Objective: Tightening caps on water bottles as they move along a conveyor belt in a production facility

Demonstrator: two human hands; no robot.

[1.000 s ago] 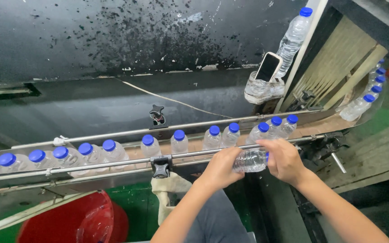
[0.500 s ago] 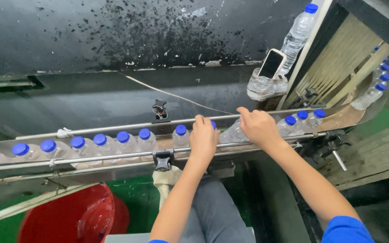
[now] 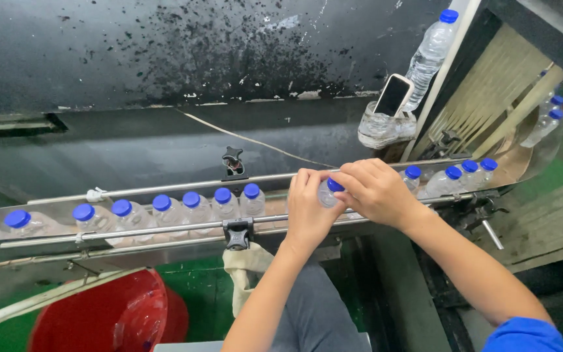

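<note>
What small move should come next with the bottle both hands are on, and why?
Probably let go of the bottle so it stands free on the conveyor. The left hand and right hand both grip it near its blue cap, it already sits between the rails, and more capped bottles are queued to its left.

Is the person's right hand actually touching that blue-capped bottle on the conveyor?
Touching. The head view shows the right hand with fingertips on the blue cap of the bottle, while the left hand wraps its body.
</note>
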